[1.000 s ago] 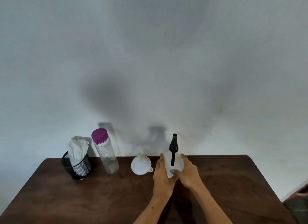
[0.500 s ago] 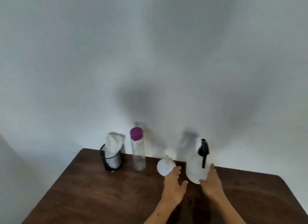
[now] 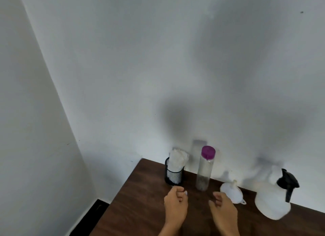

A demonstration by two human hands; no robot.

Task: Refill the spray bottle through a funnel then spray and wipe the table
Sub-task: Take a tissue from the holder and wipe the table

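Observation:
A clear water bottle (image 3: 204, 172) with a purple cap stands upright near the table's back edge. To its right a white funnel (image 3: 231, 192) lies upside down, spout up. Further right stands the white spray bottle (image 3: 270, 200) with a black trigger head. My left hand (image 3: 175, 206) hovers in front of the water bottle, slightly left, fingers curled and holding nothing. My right hand (image 3: 223, 211) is just right of the water bottle's base, beside the funnel, fingers loosely apart and holding nothing.
A black mesh cup (image 3: 173, 176) stuffed with white tissue stands left of the water bottle. The dark wooden table (image 3: 140, 209) ends at its left edge close by, with a white wall behind and a dark floor strip below left.
Both hands have left the spray bottle and shifted left toward the water bottle. The view has swung left, so the spray bottle now sits at the right.

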